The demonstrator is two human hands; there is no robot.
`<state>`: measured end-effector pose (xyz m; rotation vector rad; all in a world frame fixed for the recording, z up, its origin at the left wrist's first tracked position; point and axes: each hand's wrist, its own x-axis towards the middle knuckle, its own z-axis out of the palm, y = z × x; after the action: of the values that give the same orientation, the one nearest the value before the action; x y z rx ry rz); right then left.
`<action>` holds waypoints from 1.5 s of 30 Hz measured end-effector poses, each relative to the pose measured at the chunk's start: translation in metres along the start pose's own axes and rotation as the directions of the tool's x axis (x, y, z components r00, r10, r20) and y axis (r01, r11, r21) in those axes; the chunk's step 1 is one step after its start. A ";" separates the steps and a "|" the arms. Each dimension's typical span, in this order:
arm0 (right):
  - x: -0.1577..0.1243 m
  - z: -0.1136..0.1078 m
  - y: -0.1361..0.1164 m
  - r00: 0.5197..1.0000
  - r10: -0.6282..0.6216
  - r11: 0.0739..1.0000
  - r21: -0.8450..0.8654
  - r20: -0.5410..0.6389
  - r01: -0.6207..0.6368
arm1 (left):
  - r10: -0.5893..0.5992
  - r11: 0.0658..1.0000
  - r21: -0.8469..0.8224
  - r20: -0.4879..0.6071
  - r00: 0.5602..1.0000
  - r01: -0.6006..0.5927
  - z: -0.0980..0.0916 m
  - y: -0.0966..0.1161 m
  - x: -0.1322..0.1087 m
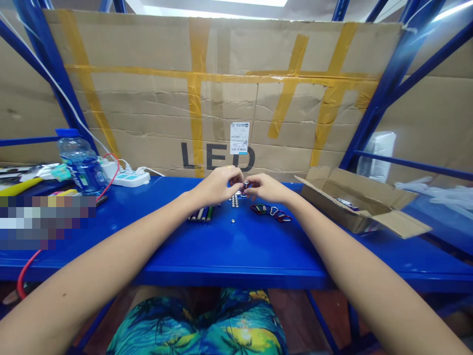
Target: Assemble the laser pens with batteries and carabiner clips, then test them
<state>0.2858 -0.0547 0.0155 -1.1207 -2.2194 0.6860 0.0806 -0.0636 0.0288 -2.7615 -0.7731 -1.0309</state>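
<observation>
My left hand [223, 185] and my right hand [266, 188] meet over the far middle of the table, fingers bent inward. A small silver cylindrical metal piece [246, 184] sits in the pinch of my right fingers. My left fingertips are closed right beside it; what they grip, if anything, is too small to make out. Beneath the hands lie rows of small silver round pieces [235, 201], partly hidden. One more silver disc [232, 221] lies apart, nearer to me. Several coloured metal tubes [201, 214] lie below my left hand, and several coloured carabiners [272, 211] curve below my right.
On the right stands an open cardboard box [332, 207] with shiny items inside. A blue-capped bottle [82, 165] and a white power strip [131, 177] stand at the left. A large cardboard panel [155, 113] closes off the back of the blue table [229, 256].
</observation>
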 end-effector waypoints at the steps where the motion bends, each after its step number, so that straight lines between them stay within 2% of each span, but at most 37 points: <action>1: 0.000 -0.001 0.002 1.000 -0.003 1.000 -0.016 -0.006 0.003 | 0.004 0.999 0.053 0.100 0.995 -0.010 -0.006 0.003 -0.001; 2: 0.000 -0.002 0.004 1.000 -0.004 0.999 -0.034 -0.012 0.004 | 0.023 0.995 0.089 0.255 0.967 -0.047 -0.012 0.007 -0.003; 3: 0.001 -0.002 0.005 1.000 -0.004 0.999 -0.053 -0.019 0.003 | 0.016 0.994 0.095 0.397 0.918 -0.058 -0.017 0.012 -0.005; 5: 0.001 -0.003 0.008 1.000 -0.001 0.996 -0.086 -0.030 -0.002 | -0.006 0.998 0.052 0.583 0.813 -0.029 -0.022 0.020 -0.008; 8: 0.001 -0.002 0.008 1.000 -0.005 0.994 -0.112 -0.022 0.003 | -0.009 1.000 0.012 0.703 0.711 0.001 -0.017 0.027 -0.012; 10: 0.001 -0.001 0.008 1.000 -0.012 0.993 -0.117 -0.012 0.010 | -0.029 0.999 0.031 0.736 0.677 0.009 -0.010 0.028 -0.013; 12: 0.001 0.000 0.007 1.000 -0.014 0.993 -0.118 -0.002 0.014 | -0.042 0.999 0.052 0.746 0.665 0.005 -0.004 0.027 -0.013; 25: -0.001 0.003 0.003 0.998 0.033 0.997 -0.068 0.044 -0.030 | -0.097 0.992 0.123 0.723 0.684 0.011 -0.003 0.029 -0.011; 27: -0.001 0.004 0.004 0.999 0.024 0.998 -0.063 0.048 -0.021 | -0.120 0.991 0.133 0.705 0.699 0.036 -0.004 0.027 -0.010; 29: -0.001 0.004 0.005 0.999 0.015 0.998 -0.057 0.049 -0.012 | -0.125 0.991 0.126 0.666 0.736 0.055 -0.006 0.023 -0.008; 32: -0.001 0.004 0.006 0.999 0.003 0.999 -0.045 0.052 0.000 | -0.078 0.996 0.072 0.512 0.855 0.048 -0.008 0.013 -0.005; 34: -0.001 0.006 0.005 0.999 0.008 0.999 -0.033 0.051 -0.006 | -0.029 0.999 0.036 0.321 0.947 0.018 -0.007 0.004 -0.003; 36: -0.001 0.007 0.004 0.999 0.014 1.000 -0.018 0.051 -0.013 | 0.003 1.000 0.016 0.122 0.993 -0.005 -0.003 -0.003 -0.001; 39: 0.000 0.010 0.002 0.999 0.002 1.000 0.000 0.050 -0.002 | 0.054 0.998 0.016 -0.023 0.998 -0.053 0.008 -0.010 -0.001; 45: 0.000 0.010 -0.001 0.998 -0.030 0.996 0.084 0.061 0.024 | 0.170 0.985 0.017 -0.083 0.982 -0.169 0.019 -0.013 -0.003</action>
<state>0.2788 -0.0569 0.0092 -1.0395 -2.2319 0.8041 0.0835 -0.0486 0.0108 -2.6988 -0.5197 -1.0974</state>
